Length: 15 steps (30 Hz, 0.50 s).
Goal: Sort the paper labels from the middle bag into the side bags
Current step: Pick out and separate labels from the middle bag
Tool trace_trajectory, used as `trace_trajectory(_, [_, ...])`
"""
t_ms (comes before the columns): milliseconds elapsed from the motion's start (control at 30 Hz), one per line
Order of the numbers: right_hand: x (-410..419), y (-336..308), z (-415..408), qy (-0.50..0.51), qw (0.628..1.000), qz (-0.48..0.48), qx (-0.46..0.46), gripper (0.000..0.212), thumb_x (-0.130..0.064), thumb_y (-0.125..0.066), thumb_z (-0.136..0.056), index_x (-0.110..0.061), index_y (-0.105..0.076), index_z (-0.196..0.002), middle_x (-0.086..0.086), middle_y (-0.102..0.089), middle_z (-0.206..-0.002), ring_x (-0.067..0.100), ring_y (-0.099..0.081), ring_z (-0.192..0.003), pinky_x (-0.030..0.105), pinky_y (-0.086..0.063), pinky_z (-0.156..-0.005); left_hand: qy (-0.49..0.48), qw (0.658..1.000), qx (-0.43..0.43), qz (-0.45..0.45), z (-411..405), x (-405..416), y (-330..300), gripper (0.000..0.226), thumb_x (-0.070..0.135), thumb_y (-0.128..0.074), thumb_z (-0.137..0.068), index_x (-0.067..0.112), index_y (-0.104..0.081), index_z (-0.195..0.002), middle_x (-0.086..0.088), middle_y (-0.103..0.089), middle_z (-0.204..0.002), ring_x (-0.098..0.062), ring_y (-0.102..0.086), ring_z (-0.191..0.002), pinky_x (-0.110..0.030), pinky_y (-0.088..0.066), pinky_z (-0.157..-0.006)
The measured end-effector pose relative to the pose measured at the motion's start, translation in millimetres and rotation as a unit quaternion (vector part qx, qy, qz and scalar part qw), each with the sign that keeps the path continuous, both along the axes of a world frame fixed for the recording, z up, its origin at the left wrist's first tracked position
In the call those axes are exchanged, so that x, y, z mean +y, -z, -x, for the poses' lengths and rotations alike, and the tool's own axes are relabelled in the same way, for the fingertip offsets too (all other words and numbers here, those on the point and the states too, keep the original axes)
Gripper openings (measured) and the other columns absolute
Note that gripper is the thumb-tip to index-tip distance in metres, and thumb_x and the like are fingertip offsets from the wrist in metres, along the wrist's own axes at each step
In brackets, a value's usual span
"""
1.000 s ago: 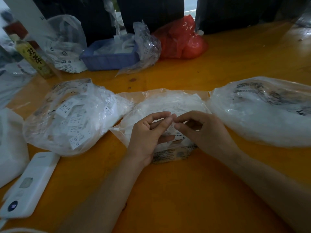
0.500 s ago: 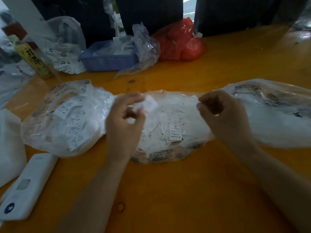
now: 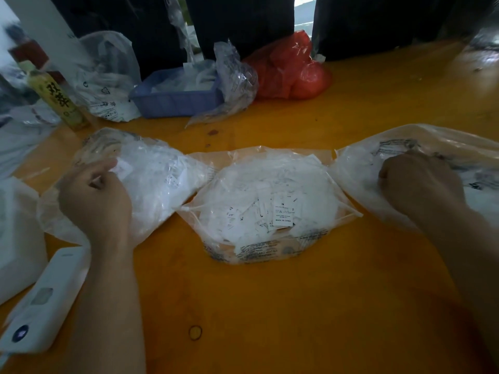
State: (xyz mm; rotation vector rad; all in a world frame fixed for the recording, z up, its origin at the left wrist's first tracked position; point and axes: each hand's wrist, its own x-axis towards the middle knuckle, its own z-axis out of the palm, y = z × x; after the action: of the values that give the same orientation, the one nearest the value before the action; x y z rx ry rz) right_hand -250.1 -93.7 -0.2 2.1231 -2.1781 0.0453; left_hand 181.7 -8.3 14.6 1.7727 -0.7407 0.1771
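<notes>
Fingers (image 3: 113,168) of left hand pinch label (image 3: 122,166); right fingers hidden; orange table (image 3: 297,306).

We cannot see the fingertips of the right hand (image 3: 421,182), curled away over the right bag (image 3: 364,168), so whether they hold a label is unclear; that bag runs off the frame's right edge; the small print on the labels (image 3: 282,214) in the middle bag (image 3: 205,211) is mostly illegible; the left hand (image 3: 94,201) hides part of the left bag (image 3: 162,179).
</notes>
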Motion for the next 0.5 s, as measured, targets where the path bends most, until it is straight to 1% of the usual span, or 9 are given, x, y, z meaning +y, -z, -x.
trace_trajectory(33, [1, 1, 0, -0.006, 1.000, 0.008, -0.007, 0.021, -0.011, -0.056, -0.095, -0.019, -0.075, -0.089, 0.014, -0.064, -0.101, 0.033, -0.061, -0.076, 0.037, -0.053, -0.063, -0.014, 0.999, 0.024, 0.031, -1, 0, -2, 0.046, 0.014, -0.043, -0.086, 0.027, -0.081, -0.107, 0.003, -0.073, -0.124, -0.013, -0.067, -0.118, -0.041, -0.057, -0.101])
trace_trajectory(100, [2, 0, 1, -0.020, 0.999, 0.024, -0.025, 0.021, -0.011, -0.056, -0.096, -0.016, -0.075, -0.088, 0.018, -0.066, -0.099, 0.035, -0.063, -0.075, 0.039, -0.054, -0.064, -0.046, 0.996, 0.045, 0.062, -5, 0, -4, 0.046, 0.017, -0.041, -0.082, 0.028, -0.080, -0.104, 0.000, -0.074, -0.123, -0.011, -0.068, -0.116, -0.043, -0.059, -0.099])
trace_trajectory(167, [3, -2, 2, -0.029, 0.997, 0.057, -0.050, 0.022, -0.016, -0.055, -0.100, -0.013, -0.074, -0.088, 0.021, -0.067, -0.101, 0.037, -0.064, -0.076, 0.039, -0.054, -0.065, -0.050, 0.998, 0.038, 0.032, -12, 1, -3, 0.045, 0.012, -0.043, -0.087, 0.025, -0.080, -0.110, -0.003, -0.071, -0.130, -0.012, -0.066, -0.121, -0.043, -0.058, -0.102])
trace_trajectory(233, [3, -3, 2, -0.037, 0.993, 0.088, -0.074, 0.023, -0.017, -0.055, -0.101, -0.010, -0.073, -0.089, 0.020, -0.068, -0.096, 0.037, -0.064, -0.075, 0.040, -0.055, -0.065, -0.025, 0.996, 0.002, -0.084, -21, 1, 4, 0.040, 0.003, -0.048, -0.096, 0.017, -0.078, -0.120, -0.013, -0.063, -0.143, -0.027, -0.062, -0.129, -0.048, -0.055, -0.107])
trace_trajectory(300, [3, -4, 0, -0.041, 0.988, 0.109, -0.099, 0.021, -0.020, -0.057, -0.100, -0.007, -0.071, -0.091, 0.018, -0.068, -0.091, 0.036, -0.062, -0.075, 0.040, -0.054, -0.063, -0.011, 0.976, -0.014, -0.218, -20, -2, 12, 0.034, -0.001, -0.054, -0.101, 0.008, -0.074, -0.127, -0.020, -0.052, -0.152, -0.045, -0.049, -0.135, -0.054, -0.046, -0.109])
trace_trajectory(333, [3, -3, 0, -0.041, 0.987, 0.114, -0.108, 0.021, -0.021, -0.058, -0.100, -0.006, -0.070, -0.091, 0.017, -0.067, -0.090, 0.036, -0.061, -0.074, 0.039, -0.052, -0.062, -0.014, 0.963, -0.024, -0.267, -15, -3, 13, 0.030, 0.003, -0.057, -0.103, 0.008, -0.072, -0.128, -0.019, -0.045, -0.156, -0.048, -0.041, -0.137, -0.055, -0.039, -0.110])
trace_trajectory(433, [3, -4, -2, -0.041, 0.982, 0.126, -0.133, 0.023, -0.027, -0.057, -0.100, -0.008, -0.065, -0.089, 0.012, -0.064, -0.082, 0.032, -0.058, -0.066, 0.039, -0.052, -0.061, -0.039, 0.949, -0.063, -0.306, -4, -6, 14, 0.019, 0.023, -0.057, -0.107, 0.024, -0.068, -0.123, -0.003, -0.024, -0.164, -0.041, -0.023, -0.141, -0.053, -0.022, -0.116])
trace_trajectory(467, [3, -5, -3, -0.042, 0.978, 0.136, -0.152, 0.022, -0.027, -0.058, -0.099, -0.008, -0.064, -0.090, 0.011, -0.064, -0.080, 0.031, -0.057, -0.064, 0.038, -0.052, -0.060, -0.032, 0.939, -0.093, -0.329, -6, -5, 15, 0.020, 0.018, -0.058, -0.106, 0.025, -0.066, -0.123, -0.001, -0.024, -0.164, -0.039, -0.022, -0.141, -0.054, -0.022, -0.114])
trace_trajectory(500, [4, -5, -5, -0.043, 0.972, 0.148, -0.177, 0.019, -0.026, -0.059, -0.098, -0.009, -0.062, -0.092, 0.010, -0.063, -0.079, 0.030, -0.056, -0.063, 0.039, -0.052, -0.061, -0.025, 0.933, -0.113, -0.342, -8, -5, 17, 0.029, 0.009, -0.060, -0.103, 0.023, -0.066, -0.127, -0.003, -0.029, -0.164, -0.039, -0.024, -0.140, -0.055, -0.024, -0.112])
